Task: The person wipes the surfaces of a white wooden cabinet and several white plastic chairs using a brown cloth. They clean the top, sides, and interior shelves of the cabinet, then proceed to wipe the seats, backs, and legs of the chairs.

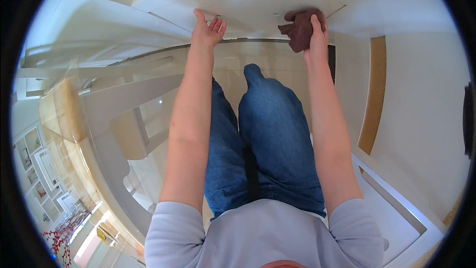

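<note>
In my right hand [318,37] is a crumpled brown cloth [302,31], gripped with the thumb on top. The cloth lies near the right end of a glossy white panel [245,0], by a small round fitting [276,14]. My left hand [210,31] is raised at the panel's left part, palm up, fingers apart and holding nothing. Another small round fitting [218,16] shows just beyond its fingertips. A dark gap runs along the panel's lower edge, above the tiled floor.
A pale table [89,156] with a clear cover stands at the left, a chair [128,134] beside it. To the right are a white wall, a brown strip [375,93] and a white-framed door or panel [394,193]. Shelves [37,171] and red branches [61,242] show at lower left.
</note>
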The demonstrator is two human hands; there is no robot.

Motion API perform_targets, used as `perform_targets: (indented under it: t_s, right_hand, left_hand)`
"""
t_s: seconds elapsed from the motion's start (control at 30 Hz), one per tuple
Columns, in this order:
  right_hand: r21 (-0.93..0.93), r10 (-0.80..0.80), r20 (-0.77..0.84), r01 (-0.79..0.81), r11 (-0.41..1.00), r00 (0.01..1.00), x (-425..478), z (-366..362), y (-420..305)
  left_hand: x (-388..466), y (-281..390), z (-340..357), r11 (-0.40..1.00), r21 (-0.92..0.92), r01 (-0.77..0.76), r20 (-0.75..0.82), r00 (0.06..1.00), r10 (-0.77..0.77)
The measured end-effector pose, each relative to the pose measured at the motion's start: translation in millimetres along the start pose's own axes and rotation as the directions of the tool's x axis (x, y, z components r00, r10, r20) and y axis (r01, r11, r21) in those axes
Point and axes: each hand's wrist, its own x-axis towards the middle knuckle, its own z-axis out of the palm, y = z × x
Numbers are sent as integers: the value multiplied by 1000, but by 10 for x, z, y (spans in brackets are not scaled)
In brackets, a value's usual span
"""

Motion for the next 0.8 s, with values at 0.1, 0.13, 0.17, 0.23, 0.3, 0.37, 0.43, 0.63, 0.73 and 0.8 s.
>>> perform_targets:
  t_s: [0.1,0.13,0.17,0.23,0.3,0.37,0.43,0.63,0.73,0.8]
  right_hand:
    - [-36,-20,-45,18,999,999,19,56,-16]
    - [-45,-33,-75,30,999,997,34,68,-17]
    - [-45,-18,-52,16,999,998,32,64,-25]
    - [-48,11,0,-11,999,1000,27,76,-60]
    - [-61,-13,-34,11,998,999,-16,94,-77]
    - [-71,-57,-78,51,996,995,-45,132,-104]
    - [-95,-130,-141,118,988,981,-50,189,-92]
    - [-106,-5,-109,-7,994,994,-146,326,-217]
    - [-138,180,-56,-186,973,982,-168,356,-70]
    - [-123,204,-11,-204,971,979,-152,407,31]
  left_hand:
    - [-85,4,-23,994,39,-105,13,994,104]
    - [-100,33,-19,992,58,-114,40,993,112]
    - [-113,74,-13,989,77,-124,68,991,119]
    - [-131,140,2,979,129,-159,77,986,150]
    - [-142,178,41,958,202,-202,48,979,197]
    - [-100,291,-78,891,289,-351,92,936,339]
    - [-106,337,-142,834,327,-444,123,895,429]
    - [-237,392,-115,828,344,-444,129,895,426]
    - [-182,240,-71,944,207,-257,127,964,234]
    - [-200,126,-16,967,171,-190,177,971,159]
